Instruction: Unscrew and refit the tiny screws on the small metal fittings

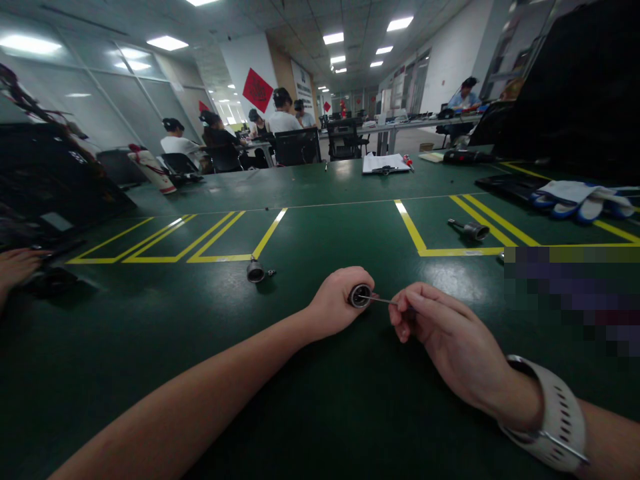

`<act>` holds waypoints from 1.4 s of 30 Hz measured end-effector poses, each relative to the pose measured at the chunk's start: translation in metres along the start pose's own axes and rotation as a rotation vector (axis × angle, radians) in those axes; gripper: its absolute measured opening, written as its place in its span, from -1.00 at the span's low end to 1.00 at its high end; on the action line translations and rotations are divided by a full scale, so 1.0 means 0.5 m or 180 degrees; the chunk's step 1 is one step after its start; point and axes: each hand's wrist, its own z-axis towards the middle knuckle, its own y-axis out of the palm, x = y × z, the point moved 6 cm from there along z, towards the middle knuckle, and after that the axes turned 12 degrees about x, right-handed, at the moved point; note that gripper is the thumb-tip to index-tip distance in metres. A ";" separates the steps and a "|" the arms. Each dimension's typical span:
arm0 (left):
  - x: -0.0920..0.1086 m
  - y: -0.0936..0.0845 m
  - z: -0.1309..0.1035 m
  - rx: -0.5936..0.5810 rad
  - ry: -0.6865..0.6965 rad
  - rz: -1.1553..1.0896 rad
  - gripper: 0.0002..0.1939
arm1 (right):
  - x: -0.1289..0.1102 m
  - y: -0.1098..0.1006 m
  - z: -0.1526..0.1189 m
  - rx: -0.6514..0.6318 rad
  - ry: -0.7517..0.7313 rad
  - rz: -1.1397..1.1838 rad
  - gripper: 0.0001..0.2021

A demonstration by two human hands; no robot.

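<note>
Fingers of my left hand (341, 300) wrap around a dark metal hole saw (360, 296), its round mouth facing me. From the right, my right hand (440, 327) pinches a thin metal rod (383, 300) whose far end reaches the mouth of that cup. How deep the rod goes, and its exact kind, I cannot make out. To the left, a second hole saw (255, 270) stands on the table with a small metal piece (271, 272) beside it. A third hole saw (473, 230) lies on its side at the right, shank pointing left.
Yellow tape (465, 253) marks boxes on the green table (330, 233). White-and-blue gloves (583, 199) lie at the right, and a clipboard (385, 164) at the far edge. Another person's hand (17, 267) rests at the left edge. Several people sit farther back.
</note>
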 end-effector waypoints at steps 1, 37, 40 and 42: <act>0.000 0.000 0.000 -0.0002 0.0012 0.0050 -0.86 | -0.002 0.000 -0.001 -0.0009 -0.0061 -0.0070 -0.80; 0.007 -0.021 -0.019 -0.0102 -0.0268 0.0143 -0.84 | -0.029 -0.008 -0.023 -0.0186 -0.0500 -0.0715 -0.83; 0.009 -0.023 -0.018 -0.0092 -0.0281 0.0096 -0.84 | -0.031 -0.004 -0.021 -0.0115 -0.0382 -0.0472 -0.83; 0.010 -0.024 -0.016 -0.0110 -0.0287 0.0053 -0.84 | -0.032 -0.002 -0.020 -0.0101 -0.0339 -0.0379 -0.83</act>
